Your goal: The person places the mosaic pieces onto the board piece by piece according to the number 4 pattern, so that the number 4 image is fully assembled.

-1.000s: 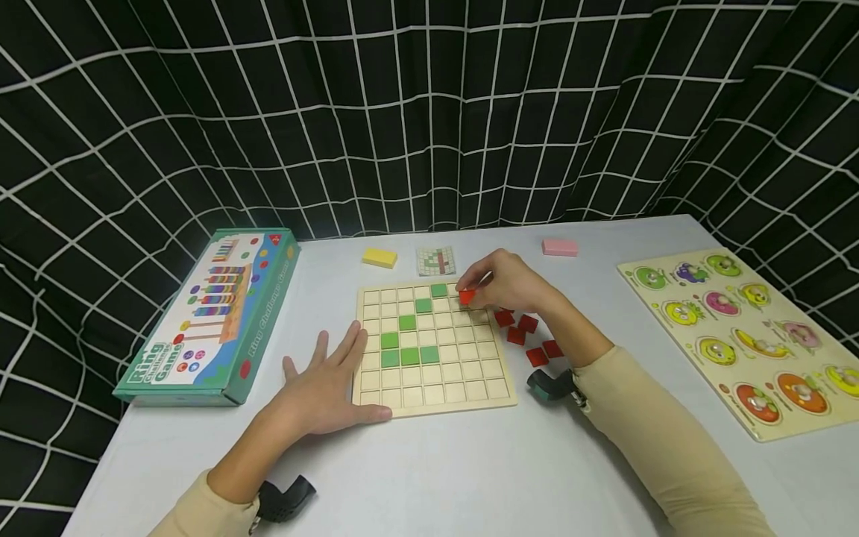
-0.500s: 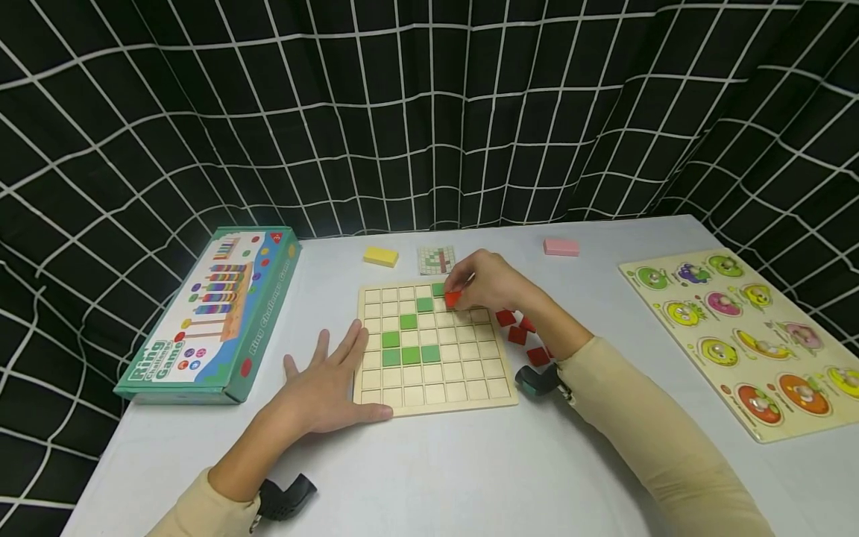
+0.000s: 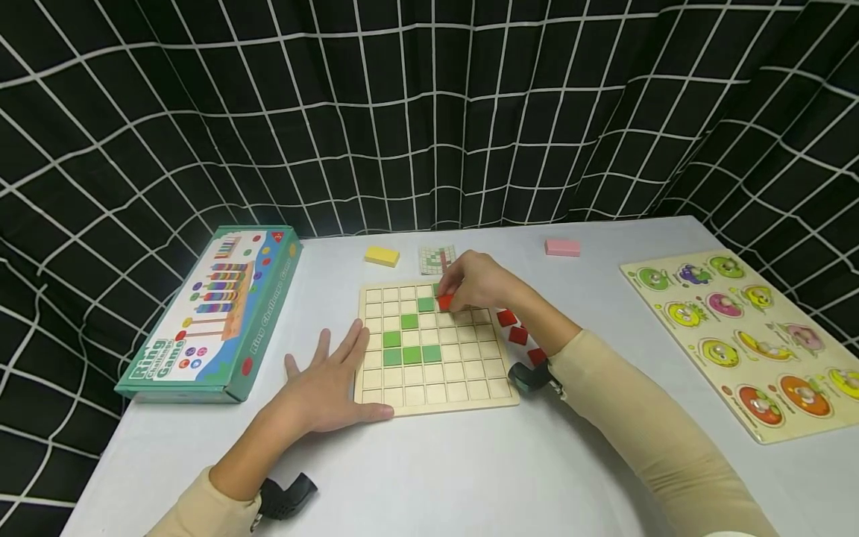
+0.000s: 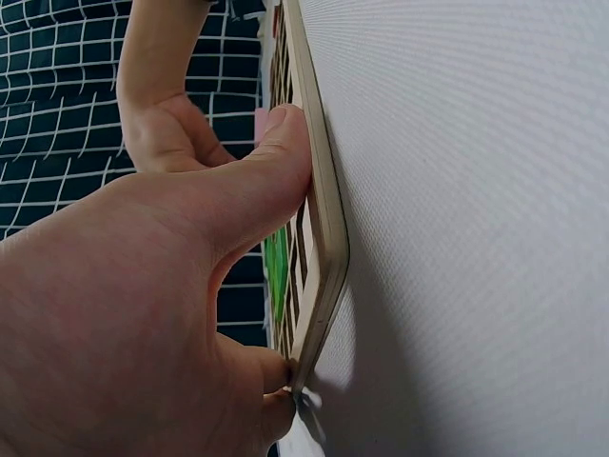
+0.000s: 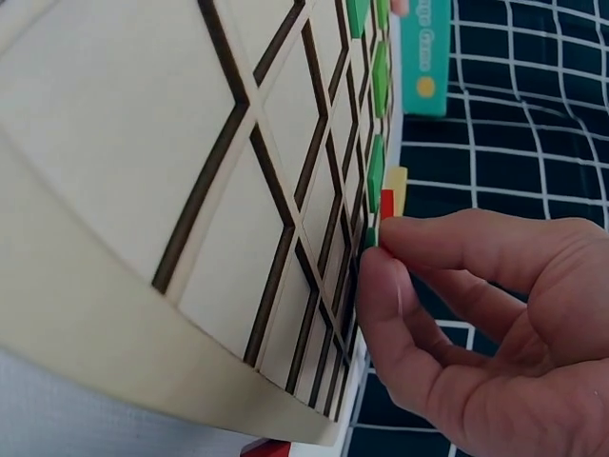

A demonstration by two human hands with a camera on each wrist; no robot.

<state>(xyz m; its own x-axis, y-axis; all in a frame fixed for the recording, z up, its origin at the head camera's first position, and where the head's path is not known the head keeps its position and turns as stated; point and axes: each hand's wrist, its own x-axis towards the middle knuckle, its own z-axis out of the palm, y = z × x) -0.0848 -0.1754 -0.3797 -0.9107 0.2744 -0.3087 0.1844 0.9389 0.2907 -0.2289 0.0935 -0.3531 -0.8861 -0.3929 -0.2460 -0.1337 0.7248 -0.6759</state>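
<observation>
A light wooden grid board [image 3: 463, 373] lies flat on the table, with several green tiles [image 3: 411, 355] set in its cells. My right hand [image 3: 485, 282] pinches a small red square tile [image 3: 445, 302] between thumb and fingertips, close over the board's upper rows beside the green tiles. In the right wrist view the red tile [image 5: 386, 203] shows just past the fingertips. My left hand [image 3: 325, 388] lies with straight, spread fingers at the board's lower left corner. Its thumb [image 4: 276, 152] rests on the board's near rim in the left wrist view.
Loose red tiles [image 3: 517, 335] lie right of the board, partly under the right forearm. Behind it are a small pattern card [image 3: 432, 261], a yellow block [image 3: 382, 256] and a pink block [image 3: 562, 247]. A game box [image 3: 208, 313] stands left, a fruit puzzle board [image 3: 758, 335] right.
My right hand has moved left over the board with the red tile, from near the upper right cells to beside the top green tiles. The left hand has stayed in place.
</observation>
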